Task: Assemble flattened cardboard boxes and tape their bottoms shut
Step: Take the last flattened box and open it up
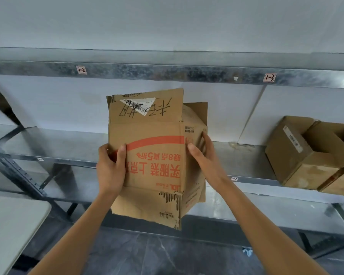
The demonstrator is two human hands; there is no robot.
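Metal shelving, cardboard box gripped between fingers

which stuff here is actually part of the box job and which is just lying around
Part of the job:
red-printed cardboard box, partly opened out
left hand, gripping its left edge
right hand, holding its right corner

Just lying about:
metal shelving
brown boxes on the shelf, right
grey table, lower left
pale scrap on the floor
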